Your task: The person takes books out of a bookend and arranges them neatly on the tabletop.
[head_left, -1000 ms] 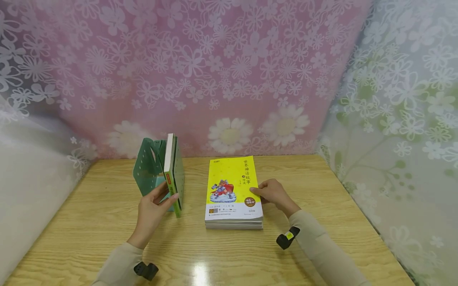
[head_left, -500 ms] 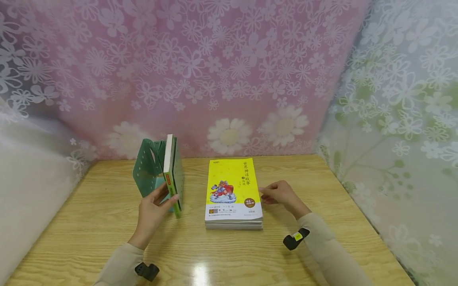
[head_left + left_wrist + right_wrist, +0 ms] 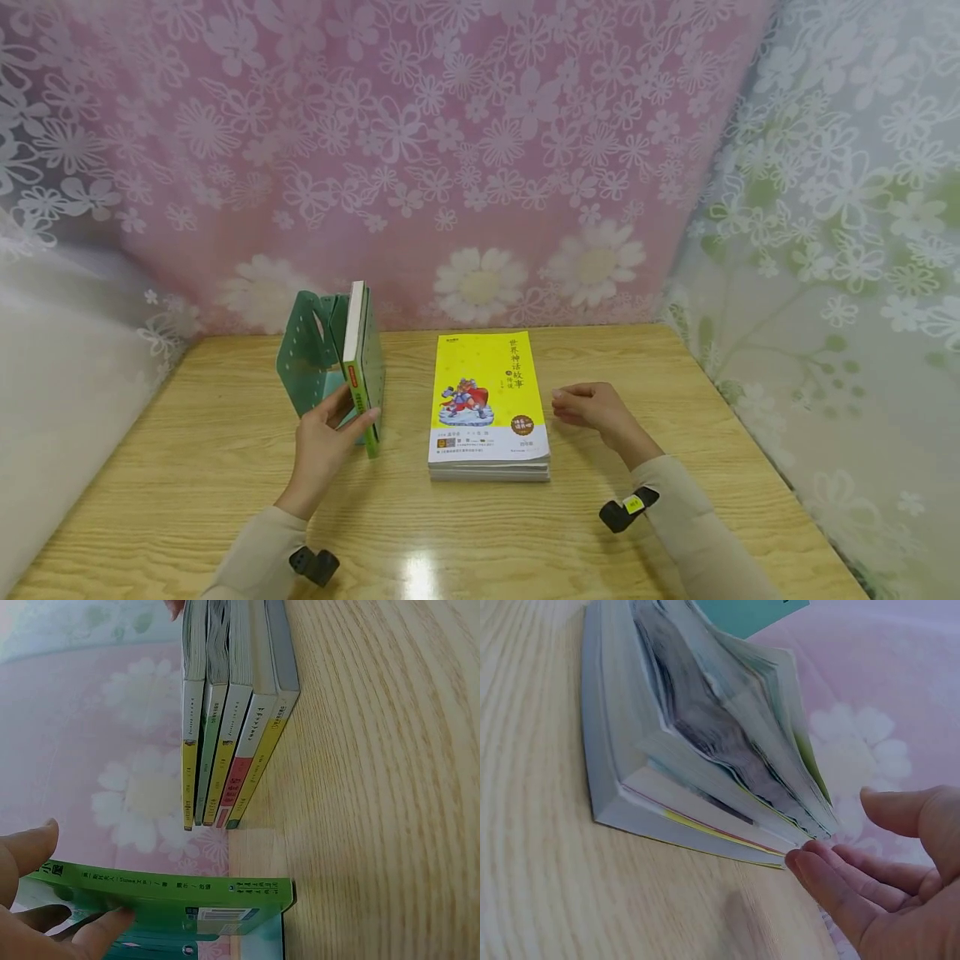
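A green-spined book (image 3: 358, 392) stands upright in a green perforated bookend (image 3: 300, 354) on the left of the table. My left hand (image 3: 321, 446) pinches it low on the spine, thumb on its right side and fingers on its left. To the right lies a stack of several paperbacks (image 3: 705, 735), seen spine-on as a stack of books (image 3: 232, 750) in the left wrist view. On top is a yellow storybook (image 3: 483, 367) with a cartoon figure. Just right of the stack, my right hand (image 3: 600, 412) holds nothing; its fingers (image 3: 832, 889) are relaxed and extended, near the page edges.
The wooden table (image 3: 480, 533) reaches to a pink flowered curtain (image 3: 480, 167) at the back. A pale flowered curtain (image 3: 847, 275) hangs along the right, and whitish cloth (image 3: 75, 358) borders the left.
My right hand has let go of the yellow storybook's right edge and drawn away to the right. The left hand stays on the green-spined book, hardly moved.
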A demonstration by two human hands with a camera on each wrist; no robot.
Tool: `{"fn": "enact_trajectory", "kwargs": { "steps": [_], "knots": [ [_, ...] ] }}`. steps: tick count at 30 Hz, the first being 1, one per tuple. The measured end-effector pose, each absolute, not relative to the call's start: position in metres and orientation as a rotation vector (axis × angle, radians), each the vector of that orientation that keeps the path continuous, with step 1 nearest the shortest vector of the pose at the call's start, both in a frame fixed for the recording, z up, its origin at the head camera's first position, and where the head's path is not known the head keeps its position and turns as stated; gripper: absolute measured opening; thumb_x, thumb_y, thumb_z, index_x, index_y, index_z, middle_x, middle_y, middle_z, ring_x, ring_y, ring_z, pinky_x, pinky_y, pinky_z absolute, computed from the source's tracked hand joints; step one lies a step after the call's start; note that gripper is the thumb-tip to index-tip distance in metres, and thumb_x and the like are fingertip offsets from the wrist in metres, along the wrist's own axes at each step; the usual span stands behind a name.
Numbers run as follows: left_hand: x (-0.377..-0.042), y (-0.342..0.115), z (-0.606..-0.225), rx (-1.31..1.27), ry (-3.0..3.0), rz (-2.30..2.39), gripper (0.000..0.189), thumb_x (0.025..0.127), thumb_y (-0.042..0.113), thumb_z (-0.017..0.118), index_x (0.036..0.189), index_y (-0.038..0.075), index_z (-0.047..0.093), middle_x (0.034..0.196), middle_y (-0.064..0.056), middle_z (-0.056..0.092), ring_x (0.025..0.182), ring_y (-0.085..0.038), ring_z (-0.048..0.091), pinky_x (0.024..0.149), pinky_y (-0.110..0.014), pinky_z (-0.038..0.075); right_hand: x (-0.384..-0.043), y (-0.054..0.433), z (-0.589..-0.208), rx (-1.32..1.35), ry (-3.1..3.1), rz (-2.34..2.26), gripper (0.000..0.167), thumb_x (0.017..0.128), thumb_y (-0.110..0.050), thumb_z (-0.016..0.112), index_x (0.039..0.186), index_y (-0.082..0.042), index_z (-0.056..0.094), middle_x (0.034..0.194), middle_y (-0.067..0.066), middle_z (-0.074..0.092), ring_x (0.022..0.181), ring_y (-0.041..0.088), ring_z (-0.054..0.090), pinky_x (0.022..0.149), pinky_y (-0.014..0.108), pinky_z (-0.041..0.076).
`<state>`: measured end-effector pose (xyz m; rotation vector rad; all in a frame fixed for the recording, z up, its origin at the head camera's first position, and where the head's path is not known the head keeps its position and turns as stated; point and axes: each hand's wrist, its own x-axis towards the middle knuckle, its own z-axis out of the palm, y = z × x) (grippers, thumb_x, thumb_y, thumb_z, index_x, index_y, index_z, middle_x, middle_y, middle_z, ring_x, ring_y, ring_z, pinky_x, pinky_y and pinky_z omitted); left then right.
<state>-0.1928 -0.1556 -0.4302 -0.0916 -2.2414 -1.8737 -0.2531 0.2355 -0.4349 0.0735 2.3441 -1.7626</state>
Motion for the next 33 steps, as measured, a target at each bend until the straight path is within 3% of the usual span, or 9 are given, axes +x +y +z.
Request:
{"fn": "enact_trajectory", "kwargs": {
  "steps": [19, 27, 33],
  "knots": [
    [-0.205, -0.150, -0.435, -0.029, -2.281, -1.813, 0.072, 0.081, 0.007, 0.077, 0.142, -0.004, 0.040, 0.141, -0.022, 0.047, 0.129, -0.033, 0.047, 0.093, -0.036, 0.049, -0.243, 0.225, -0.434, -0.069, 2.286, -1.936, 0.055, 0.094, -0.028, 0.063, 0.135, 0.006, 0.049, 0.134, 0.023, 0.053, 0.123, 0.034, 0.053, 0.101, 0.041, 0.045],
    [-0.207, -0.148, -0.437, -0.008, -2.337, -1.760, 0.068, 0.083, 0.006, 0.075, 0.142, -0.004, 0.042, 0.140, -0.022, 0.048, 0.129, -0.033, 0.047, 0.095, -0.039, 0.048, -0.237, 0.216, -0.427, -0.175, 2.222, -1.997, 0.056, 0.095, -0.027, 0.062, 0.135, 0.009, 0.046, 0.132, 0.025, 0.054, 0.123, 0.035, 0.053, 0.103, 0.044, 0.042],
    [-0.208, -0.147, -0.437, -0.024, -2.336, -1.709, 0.059, 0.083, 0.003, 0.074, 0.135, -0.006, 0.049, 0.133, -0.026, 0.053, 0.124, -0.036, 0.051, 0.094, -0.042, 0.049, -0.233, 0.207, -0.424, -0.191, 2.195, -2.001, 0.054, 0.095, -0.026, 0.063, 0.134, 0.008, 0.048, 0.130, 0.024, 0.056, 0.119, 0.029, 0.057, 0.098, 0.038, 0.047]
  ]
}}
